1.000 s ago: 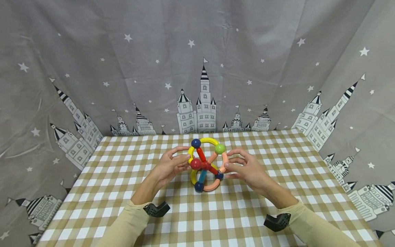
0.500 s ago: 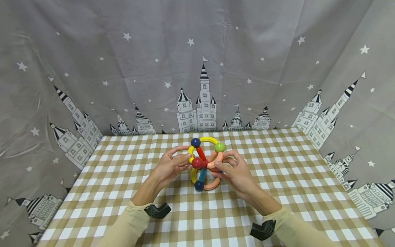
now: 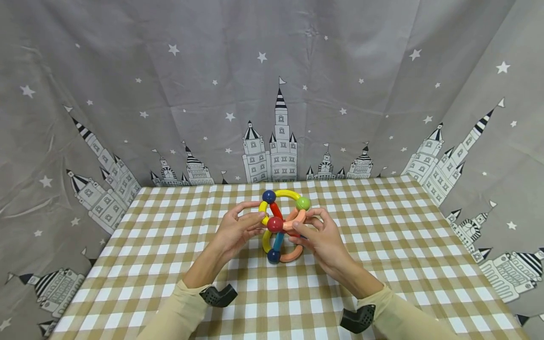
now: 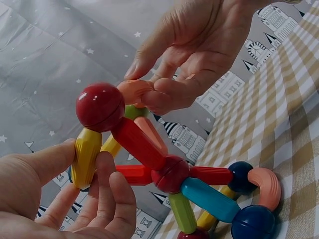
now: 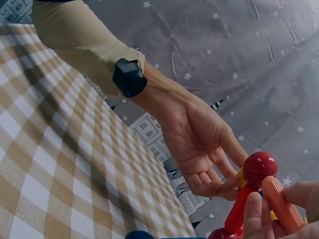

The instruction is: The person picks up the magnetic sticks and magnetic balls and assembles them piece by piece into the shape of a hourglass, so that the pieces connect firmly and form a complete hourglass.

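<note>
A ball-and-rod construction toy stands on the checked cloth in the head view, built of coloured balls joined by straight and curved rods. My left hand pinches its yellow curved rod just under the large red ball. On the other side, my right hand holds a peach curved rod between thumb and fingers. One end of that rod meets the red ball; its other end lies at the green ball. Red, blue and green straight rods meet at a red central ball. Right fingers partly hide the toy's right side.
A brown-and-white checked cloth covers the table around the toy. Behind it hangs a grey curtain printed with castles and stars. Dark blue balls form low corners of the toy near the cloth.
My right hand has moved left, swinging the peach curved rod's free end from the right side over to the red ball. The red ball has shifted slightly right; my left hand keeps its grip.
</note>
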Tool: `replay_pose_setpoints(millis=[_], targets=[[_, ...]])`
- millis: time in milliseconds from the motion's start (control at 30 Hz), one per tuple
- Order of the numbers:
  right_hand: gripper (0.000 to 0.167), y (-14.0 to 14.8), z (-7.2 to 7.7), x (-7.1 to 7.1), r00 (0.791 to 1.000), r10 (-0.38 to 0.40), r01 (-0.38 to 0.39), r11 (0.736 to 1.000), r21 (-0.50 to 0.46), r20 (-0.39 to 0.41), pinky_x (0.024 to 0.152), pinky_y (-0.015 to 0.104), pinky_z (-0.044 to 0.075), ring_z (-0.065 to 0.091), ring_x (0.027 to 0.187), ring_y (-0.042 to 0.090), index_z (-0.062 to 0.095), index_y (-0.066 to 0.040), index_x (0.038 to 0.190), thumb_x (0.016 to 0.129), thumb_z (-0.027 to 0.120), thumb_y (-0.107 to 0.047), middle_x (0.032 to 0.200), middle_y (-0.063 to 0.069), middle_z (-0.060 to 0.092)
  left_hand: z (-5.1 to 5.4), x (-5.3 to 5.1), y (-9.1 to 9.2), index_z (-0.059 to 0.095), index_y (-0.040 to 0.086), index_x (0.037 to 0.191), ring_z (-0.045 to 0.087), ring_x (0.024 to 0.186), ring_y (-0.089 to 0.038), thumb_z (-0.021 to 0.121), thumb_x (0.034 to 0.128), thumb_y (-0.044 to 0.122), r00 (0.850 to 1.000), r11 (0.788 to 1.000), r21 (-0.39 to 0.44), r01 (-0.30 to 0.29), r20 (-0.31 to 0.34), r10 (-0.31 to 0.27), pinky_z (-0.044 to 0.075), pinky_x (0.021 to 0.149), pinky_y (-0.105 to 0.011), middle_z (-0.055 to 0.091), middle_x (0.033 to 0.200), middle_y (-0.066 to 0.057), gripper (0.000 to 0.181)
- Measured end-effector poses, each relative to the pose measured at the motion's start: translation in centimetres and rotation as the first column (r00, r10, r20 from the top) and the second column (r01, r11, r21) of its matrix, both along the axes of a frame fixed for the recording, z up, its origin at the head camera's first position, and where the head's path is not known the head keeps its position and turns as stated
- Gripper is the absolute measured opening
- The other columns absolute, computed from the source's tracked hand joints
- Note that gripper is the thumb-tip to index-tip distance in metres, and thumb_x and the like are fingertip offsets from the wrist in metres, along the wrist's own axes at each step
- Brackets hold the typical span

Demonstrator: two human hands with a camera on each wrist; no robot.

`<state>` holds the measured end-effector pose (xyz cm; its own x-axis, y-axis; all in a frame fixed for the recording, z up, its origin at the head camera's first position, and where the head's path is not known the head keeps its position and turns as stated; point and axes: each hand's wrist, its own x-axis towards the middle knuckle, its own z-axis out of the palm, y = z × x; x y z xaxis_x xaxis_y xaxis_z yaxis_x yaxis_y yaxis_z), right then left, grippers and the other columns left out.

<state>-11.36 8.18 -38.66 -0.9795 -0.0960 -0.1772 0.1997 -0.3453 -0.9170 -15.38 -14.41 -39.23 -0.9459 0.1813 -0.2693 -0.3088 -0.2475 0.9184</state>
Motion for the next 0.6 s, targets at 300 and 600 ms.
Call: replay_pose_setpoints(millis=[300,600], targets=[[0.038,0.21,-0.07,0.02,1.0,0.017,-0.017,1.0,0.01,-0.011,0.081,0.039,0.061,0.074,0.092,0.025,0.044,-0.003,0.122,0.095,0.07,0.003,0.116,0.016,0.058,0.11,0.31,0.04,0.052,0.008,0.14,0.072,0.085,-0.022,0.075,0.0956,0.012,1.0,1.0,0.009,-0.009,0.01,0.009,0.06,0.083,-0.034,0.073,0.105,-0.01,0.05],[0.038,0.66,-0.1,-0.06,0.998,0.061,-0.061,0.998,0.016,-0.027,0.083,0.04,0.061,0.073,0.094,0.026,0.042,-0.002,0.125,0.097,0.068,0.003,0.119,0.017,0.056,0.26,0.68,0.13,0.052,0.01,0.141,0.073,0.086,-0.022,0.075,0.0955,0.014,1.0,1.0,-0.014,-0.016,0.013,0.016,0.059,0.084,-0.035,0.074,0.106,-0.01,0.052]])
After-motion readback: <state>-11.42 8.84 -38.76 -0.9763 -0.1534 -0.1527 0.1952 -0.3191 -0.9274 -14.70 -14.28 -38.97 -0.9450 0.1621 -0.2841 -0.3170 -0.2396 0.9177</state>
